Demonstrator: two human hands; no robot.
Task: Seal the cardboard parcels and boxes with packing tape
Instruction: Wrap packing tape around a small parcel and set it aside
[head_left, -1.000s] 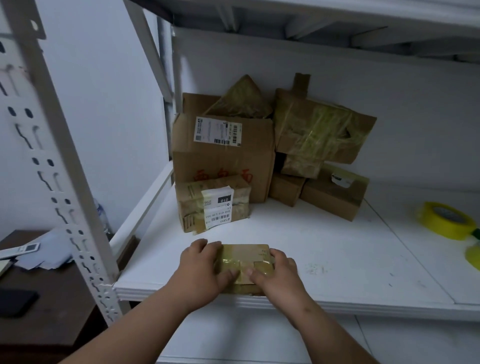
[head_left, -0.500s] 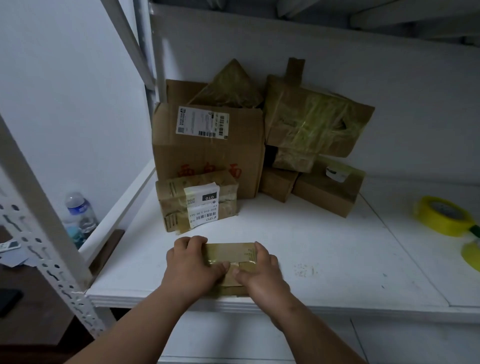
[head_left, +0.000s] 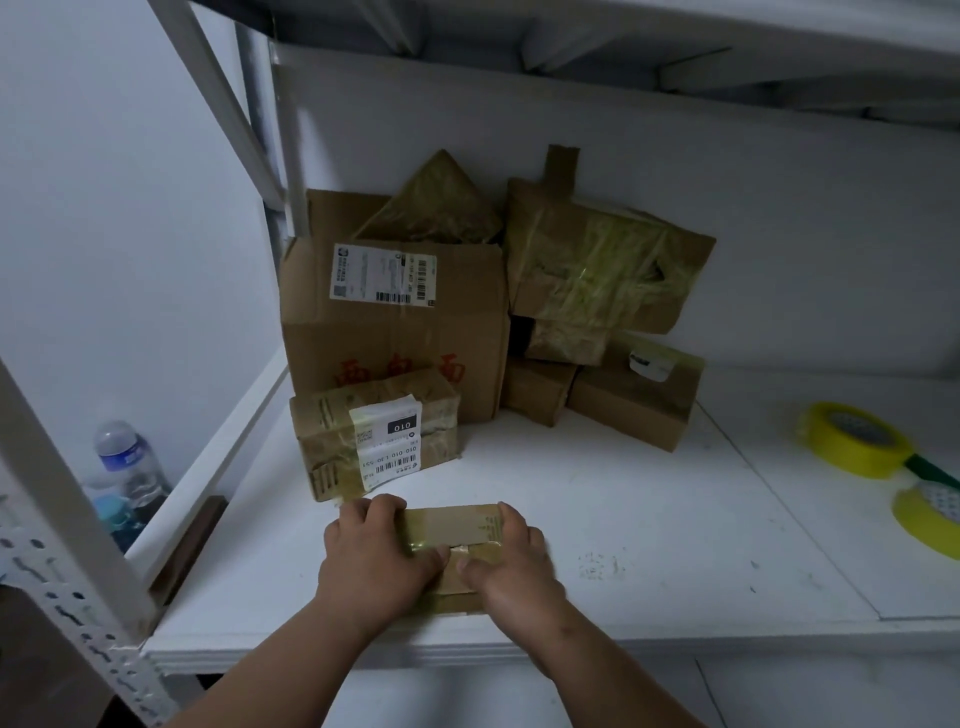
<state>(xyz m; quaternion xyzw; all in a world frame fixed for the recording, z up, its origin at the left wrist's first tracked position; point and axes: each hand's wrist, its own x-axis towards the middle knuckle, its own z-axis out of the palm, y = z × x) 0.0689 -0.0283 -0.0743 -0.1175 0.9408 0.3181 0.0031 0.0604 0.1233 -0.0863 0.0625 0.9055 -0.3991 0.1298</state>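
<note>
A small flat cardboard parcel (head_left: 453, 527) wrapped in yellowish tape lies near the front edge of the white shelf (head_left: 649, 519). My left hand (head_left: 376, 558) grips its left side, fingers curled over the far edge and thumb pressed on top. My right hand (head_left: 511, 564) grips the right side the same way, its thumb meeting the left thumb at the middle tape seam. Two yellow tape rolls sit at the right: one (head_left: 852, 439) further back, another (head_left: 930, 519) cut off by the frame edge.
Behind the parcel lies a taped parcel with a white label (head_left: 376, 434). A large brown box (head_left: 395, 322) and several taped parcels (head_left: 602, 270) pile against the back wall. A white rack post (head_left: 67, 519) stands front left; a water bottle (head_left: 124, 467) sits beyond it.
The view has shifted right and closer, so the rack post moved left. Both hands stay on the small parcel, thumbs pressing along its top; the parcel has hardly moved.
</note>
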